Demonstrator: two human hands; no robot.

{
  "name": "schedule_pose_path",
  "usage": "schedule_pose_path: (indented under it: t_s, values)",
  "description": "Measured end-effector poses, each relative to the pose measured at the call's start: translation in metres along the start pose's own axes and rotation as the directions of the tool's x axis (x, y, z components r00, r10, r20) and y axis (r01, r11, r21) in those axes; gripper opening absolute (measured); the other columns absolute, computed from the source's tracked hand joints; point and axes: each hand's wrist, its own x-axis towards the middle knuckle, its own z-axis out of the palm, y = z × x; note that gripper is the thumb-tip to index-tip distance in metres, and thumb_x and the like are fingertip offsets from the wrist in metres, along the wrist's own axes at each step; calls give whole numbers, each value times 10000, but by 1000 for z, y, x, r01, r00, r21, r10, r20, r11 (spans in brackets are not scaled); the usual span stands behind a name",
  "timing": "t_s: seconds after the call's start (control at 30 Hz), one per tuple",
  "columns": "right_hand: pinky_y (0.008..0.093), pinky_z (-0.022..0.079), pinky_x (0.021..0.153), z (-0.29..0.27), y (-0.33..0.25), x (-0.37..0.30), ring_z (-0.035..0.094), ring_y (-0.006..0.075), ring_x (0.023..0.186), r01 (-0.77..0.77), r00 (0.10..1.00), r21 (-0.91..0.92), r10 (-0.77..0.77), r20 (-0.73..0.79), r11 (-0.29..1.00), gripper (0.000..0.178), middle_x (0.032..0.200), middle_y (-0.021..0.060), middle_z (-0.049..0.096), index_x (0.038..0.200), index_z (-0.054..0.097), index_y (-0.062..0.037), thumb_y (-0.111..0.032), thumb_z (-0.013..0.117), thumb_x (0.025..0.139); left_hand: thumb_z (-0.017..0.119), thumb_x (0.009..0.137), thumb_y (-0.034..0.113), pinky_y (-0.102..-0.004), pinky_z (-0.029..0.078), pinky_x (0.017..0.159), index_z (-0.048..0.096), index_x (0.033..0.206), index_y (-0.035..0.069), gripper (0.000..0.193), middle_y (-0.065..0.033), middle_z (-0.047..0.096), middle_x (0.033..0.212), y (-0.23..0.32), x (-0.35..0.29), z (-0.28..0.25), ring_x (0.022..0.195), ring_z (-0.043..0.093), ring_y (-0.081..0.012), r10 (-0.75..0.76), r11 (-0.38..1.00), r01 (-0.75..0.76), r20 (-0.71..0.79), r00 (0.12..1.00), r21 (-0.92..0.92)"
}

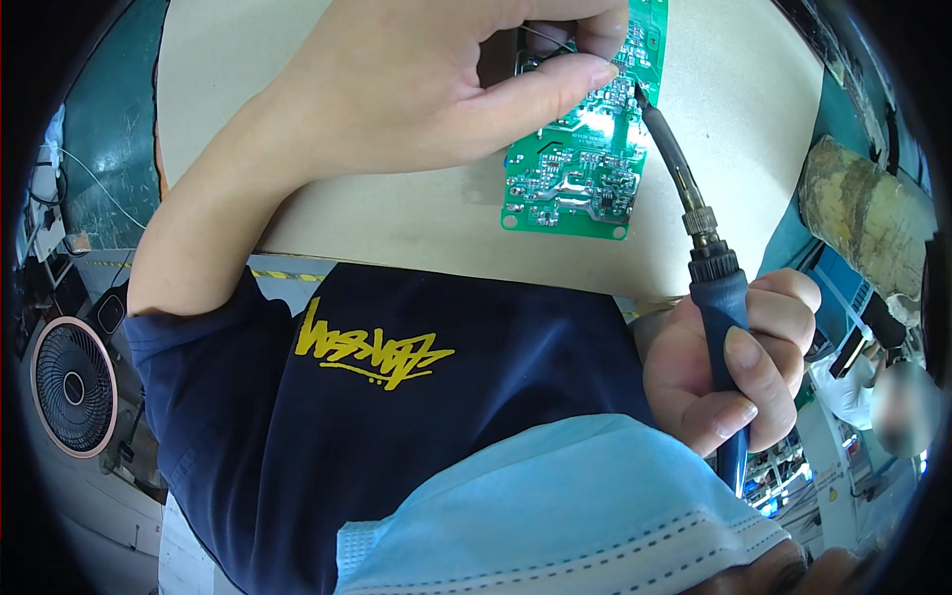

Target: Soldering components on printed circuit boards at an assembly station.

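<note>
Seemingly soldering a rectangular green circuit board (585,169) on a pale-topped desk (397,218) — gripping a blue-handled metal soldering iron (716,278) in the clamped fingers of the right hand (761,372), covering the board with the left hand (426,89), its hold too hidden to tell — and likely needing steady tip contact next.

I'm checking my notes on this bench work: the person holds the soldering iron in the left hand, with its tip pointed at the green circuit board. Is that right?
Not quite: the head view shows the soldering iron in the right hand, not the left. Its tip is indeed pointed at the green circuit board.
</note>
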Motion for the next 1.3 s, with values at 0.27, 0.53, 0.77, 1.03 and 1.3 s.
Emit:
schedule_pose_path:
  t_s: [0.27,0.53,0.77,1.03,1.3]
  values:
    - [380,323,554,5,-3,6,411,179,565,46,999,-65,-44,31,997,334,587,34,396,983,602,-1,-246,374,995,704,749,24,-327,396,642,601,798,64,121,-54,549,689,-2,2,-2,619,504,-219,119,990,-119,10,993,72]
    - [380,312,536,0,1,7,392,173,530,116,993,-68,-113,41,991,337,584,40,400,967,594,6,-245,369,984,698,757,31,-340,397,661,591,817,72,130,-51,535,693,-2,1,-1,629,498,-228,143,988,-142,-17,990,68]
    - [340,324,562,-10,7,4,449,152,576,105,994,-39,-106,-30,994,313,677,15,481,1041,575,-26,-267,390,965,701,762,36,-343,392,670,588,817,77,132,-53,527,707,5,4,0,643,488,-230,82,996,-82,-17,996,29]
    - [325,342,539,-5,3,1,444,153,573,80,996,-9,-79,37,997,267,652,7,447,1027,576,-33,-248,424,981,711,764,41,-333,379,657,607,823,85,127,-38,536,713,-5,-1,4,655,482,-208,139,984,-140,14,990,107]
    - [397,338,584,-3,-4,2,414,190,571,11,999,7,-12,49,1000,317,587,45,398,979,582,1,-253,393,996,713,767,38,-336,375,667,619,823,94,123,-31,536,724,-6,-3,7,667,483,-200,134,985,-132,-3,991,110]
